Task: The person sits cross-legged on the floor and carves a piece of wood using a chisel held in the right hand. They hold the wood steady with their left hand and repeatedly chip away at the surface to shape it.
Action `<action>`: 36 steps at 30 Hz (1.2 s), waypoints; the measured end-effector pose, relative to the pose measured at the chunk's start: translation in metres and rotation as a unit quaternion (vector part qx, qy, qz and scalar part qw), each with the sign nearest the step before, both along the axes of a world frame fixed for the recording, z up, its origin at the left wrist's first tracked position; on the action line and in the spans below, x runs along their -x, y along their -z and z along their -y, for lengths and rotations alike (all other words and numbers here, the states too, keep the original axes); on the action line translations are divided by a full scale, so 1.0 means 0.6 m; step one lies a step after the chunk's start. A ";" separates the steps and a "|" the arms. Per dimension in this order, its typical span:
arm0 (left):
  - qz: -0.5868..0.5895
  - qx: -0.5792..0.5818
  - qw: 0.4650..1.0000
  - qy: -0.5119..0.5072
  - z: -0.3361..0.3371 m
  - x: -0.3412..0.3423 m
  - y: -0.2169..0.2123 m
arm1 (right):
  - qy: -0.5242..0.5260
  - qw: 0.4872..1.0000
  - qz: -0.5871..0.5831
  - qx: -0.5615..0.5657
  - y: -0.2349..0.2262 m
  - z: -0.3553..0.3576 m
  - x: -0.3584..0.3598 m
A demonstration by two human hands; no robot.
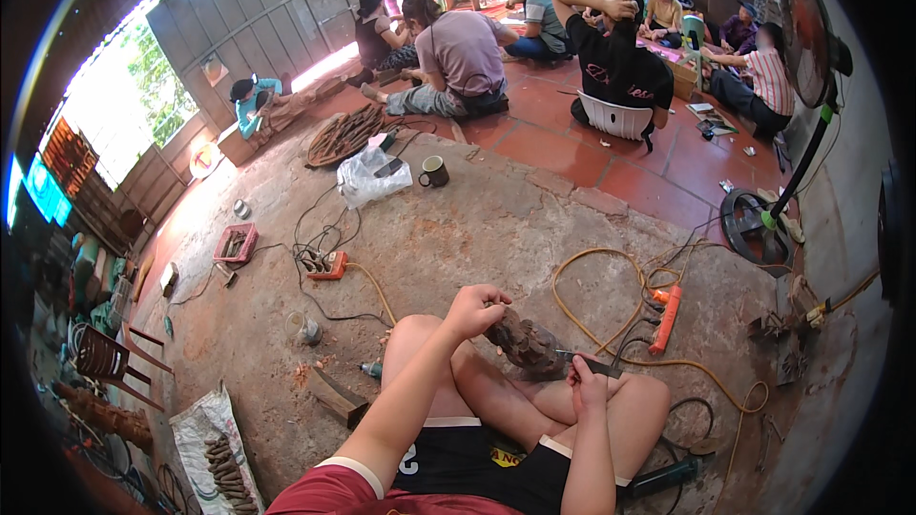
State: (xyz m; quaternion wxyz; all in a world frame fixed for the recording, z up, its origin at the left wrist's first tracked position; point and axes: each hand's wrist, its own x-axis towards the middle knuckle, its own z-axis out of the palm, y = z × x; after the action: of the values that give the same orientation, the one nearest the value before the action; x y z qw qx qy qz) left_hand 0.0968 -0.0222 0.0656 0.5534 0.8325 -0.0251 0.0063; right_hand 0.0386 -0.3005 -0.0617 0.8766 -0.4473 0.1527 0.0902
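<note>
My left hand [474,312] is closed on the upper end of a dark brown carved wood piece [525,343], which is tilted above my crossed legs. My right hand [586,387] grips a dark, slim hand tool [599,366]. Its thin, bright tip points left, at the lower right end of the carving. Whether the tip touches the wood I cannot tell. Beside my left knee lies a wooden block [336,399], with a teal and dark power tool [370,369] close by.
An orange power strip [666,319] and yellow cord lie to the right, another strip [327,266] to the left. Ahead are a dark mug [433,172], a plastic bag [372,176] and a pink basket [236,243]. Several people sit beyond. A fan [807,48] stands right.
</note>
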 end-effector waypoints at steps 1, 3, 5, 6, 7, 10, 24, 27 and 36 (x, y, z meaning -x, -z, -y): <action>0.005 0.001 1.000 -0.001 -0.001 0.000 0.002 | 0.001 1.000 -0.001 -0.001 -0.001 -0.002 0.001; 0.012 0.001 1.000 -0.001 -0.005 0.001 0.007 | 0.001 1.000 -0.005 -0.003 -0.004 -0.004 0.002; 0.015 0.001 1.000 0.000 -0.006 -0.001 0.010 | 0.002 1.000 -0.009 -0.004 -0.006 -0.005 0.001; 0.018 0.003 1.000 0.001 -0.008 -0.001 0.011 | 0.001 1.000 -0.008 -0.003 -0.007 -0.005 0.001; 0.022 0.004 1.000 0.003 -0.009 -0.001 0.013 | 0.000 1.000 -0.007 -0.003 -0.006 -0.004 0.001; 0.020 0.008 1.000 0.004 -0.012 -0.001 0.015 | -0.002 1.000 -0.006 -0.002 -0.004 -0.004 0.001; 0.006 0.025 1.000 0.009 -0.009 -0.002 0.016 | 0.001 1.000 -0.011 -0.005 0.003 -0.004 0.001; -0.011 0.028 1.000 0.000 0.001 0.000 0.010 | -0.002 1.000 -0.018 0.005 0.010 0.003 0.005; 0.016 -0.053 0.998 -0.028 0.000 -0.010 0.035 | 0.014 1.000 -0.021 -0.001 -0.005 -0.010 -0.006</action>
State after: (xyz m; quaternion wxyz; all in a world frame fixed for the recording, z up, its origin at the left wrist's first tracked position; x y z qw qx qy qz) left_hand 0.1027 -0.0221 0.0447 0.5078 0.8608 -0.0113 0.0339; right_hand 0.0422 -0.2943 -0.0587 0.8750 -0.4421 0.1770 0.0869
